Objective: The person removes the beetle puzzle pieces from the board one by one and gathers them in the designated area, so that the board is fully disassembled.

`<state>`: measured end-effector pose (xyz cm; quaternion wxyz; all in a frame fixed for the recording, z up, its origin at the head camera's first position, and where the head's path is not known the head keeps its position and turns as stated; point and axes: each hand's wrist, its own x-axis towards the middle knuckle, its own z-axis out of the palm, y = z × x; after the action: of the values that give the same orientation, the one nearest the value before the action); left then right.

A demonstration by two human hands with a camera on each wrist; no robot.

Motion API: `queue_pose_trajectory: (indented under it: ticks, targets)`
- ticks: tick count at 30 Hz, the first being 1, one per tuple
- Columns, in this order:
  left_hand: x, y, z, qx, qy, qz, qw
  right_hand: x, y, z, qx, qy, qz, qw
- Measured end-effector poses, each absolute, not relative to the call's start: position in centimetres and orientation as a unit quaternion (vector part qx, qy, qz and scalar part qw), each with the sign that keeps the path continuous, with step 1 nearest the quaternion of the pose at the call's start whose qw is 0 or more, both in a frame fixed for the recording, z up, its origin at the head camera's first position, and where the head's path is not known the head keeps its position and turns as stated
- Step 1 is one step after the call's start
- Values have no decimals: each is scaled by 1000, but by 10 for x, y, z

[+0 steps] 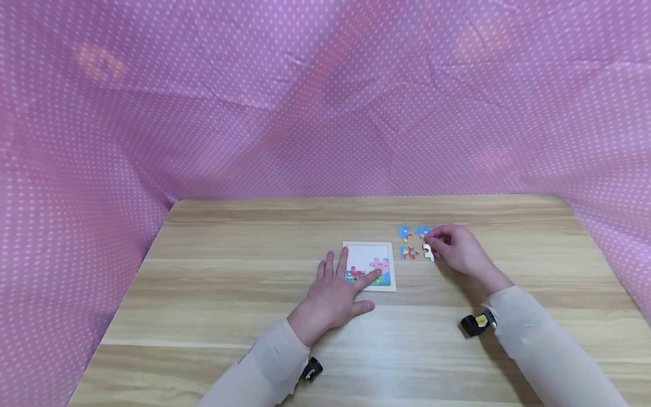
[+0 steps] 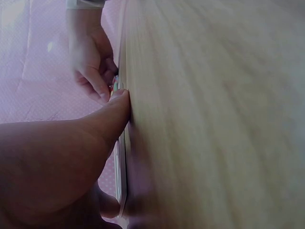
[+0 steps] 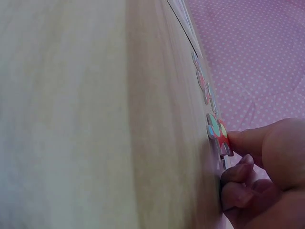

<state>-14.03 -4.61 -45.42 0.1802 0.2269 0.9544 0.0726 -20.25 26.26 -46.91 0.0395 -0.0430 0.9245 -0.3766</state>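
A square puzzle board with a white frame lies on the table, its lower part filled with pictured pieces, a pink one at the right. My left hand rests on it with fingers spread, covering its lower left; in the left wrist view the thumb lies beside the board's edge. To the right, my right hand pinches a jigsaw piece coloured red, green and yellow, with the thumb against its side. The fingertips hide part of this piece. Close by lie blue-edged loose jigsaw pieces.
The wooden table reaches back to a pink polka-dot cloth hanging behind and at both sides. Two more loose pieces lie in a back row, right of the board. Each wrist wears a small black camera.
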Motion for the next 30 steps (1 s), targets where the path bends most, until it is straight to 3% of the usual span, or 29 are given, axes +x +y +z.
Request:
queue_pose_trajectory:
  ticks: [7, 30]
  targets:
    - [-140, -46, -454, 227, 954, 71, 182, -204, 261, -472, -50, 933, -356, 17]
    - [-140, -46, -455, 228, 954, 76, 179, -204, 261, -473, -30, 936, -351, 18]
